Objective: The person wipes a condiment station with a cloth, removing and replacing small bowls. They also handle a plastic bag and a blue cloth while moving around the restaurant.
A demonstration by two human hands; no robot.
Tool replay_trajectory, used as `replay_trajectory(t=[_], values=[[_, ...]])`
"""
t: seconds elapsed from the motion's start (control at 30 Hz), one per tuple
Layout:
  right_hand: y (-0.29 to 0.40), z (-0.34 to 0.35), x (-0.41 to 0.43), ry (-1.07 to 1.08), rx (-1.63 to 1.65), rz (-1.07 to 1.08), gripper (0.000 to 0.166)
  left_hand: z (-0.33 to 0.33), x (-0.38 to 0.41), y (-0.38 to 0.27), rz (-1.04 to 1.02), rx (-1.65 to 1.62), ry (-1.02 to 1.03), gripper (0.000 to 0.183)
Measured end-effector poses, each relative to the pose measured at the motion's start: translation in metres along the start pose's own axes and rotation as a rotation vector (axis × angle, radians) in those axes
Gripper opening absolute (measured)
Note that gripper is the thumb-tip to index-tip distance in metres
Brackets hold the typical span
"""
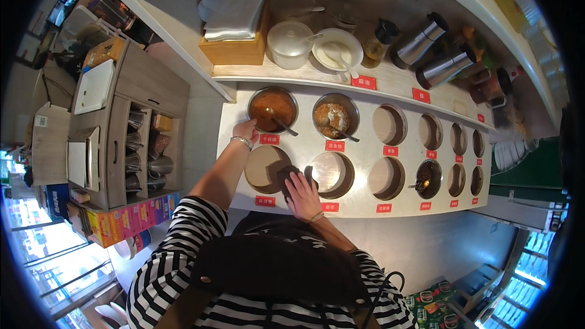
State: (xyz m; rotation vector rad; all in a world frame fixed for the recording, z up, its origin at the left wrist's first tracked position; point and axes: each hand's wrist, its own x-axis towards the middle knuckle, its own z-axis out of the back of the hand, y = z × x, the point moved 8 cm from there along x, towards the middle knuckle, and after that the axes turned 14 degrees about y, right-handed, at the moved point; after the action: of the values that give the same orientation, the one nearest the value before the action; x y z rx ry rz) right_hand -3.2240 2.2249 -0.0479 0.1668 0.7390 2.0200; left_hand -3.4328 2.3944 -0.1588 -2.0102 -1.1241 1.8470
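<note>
My left hand (247, 132) touches the near-left rim of a metal pot (273, 105) of reddish-brown sauce with a spoon in it. Under my right hand (302, 194) is a bunched dark cloth (289, 178), pressed on the white counter (299, 151) between two round cut-outs. The left cut-out (263, 169) and the right cut-out (336, 176) hold no pot. Beyond my right hand stands a second metal pot (336, 114) of chopped nuts with white powder and a spoon.
Further right, a pot of dark sauce (428, 178) sits among several cut-outs. On the shelf stand a wooden napkin box (233, 52), a lidded white tub (289, 45), a white bowl (338, 48), an oil bottle (379, 43) and steel flasks (420, 41). A wooden cabinet (151, 87) is at left.
</note>
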Motion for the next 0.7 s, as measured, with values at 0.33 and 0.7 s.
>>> replay_trajectory(t=[0.33, 0.7], values=[[-0.014, 0.001, 0.032, -0.03, -0.063, -0.258, 0.058, -0.009, 0.021, -0.014, -0.154, 0.317, 0.065, 0.02], [-0.025, 0.024, 0.091, -0.144, -0.139, -0.34, 0.059, 0.03, -0.093, -0.05, -0.259, -0.023, 0.195, 0.012]])
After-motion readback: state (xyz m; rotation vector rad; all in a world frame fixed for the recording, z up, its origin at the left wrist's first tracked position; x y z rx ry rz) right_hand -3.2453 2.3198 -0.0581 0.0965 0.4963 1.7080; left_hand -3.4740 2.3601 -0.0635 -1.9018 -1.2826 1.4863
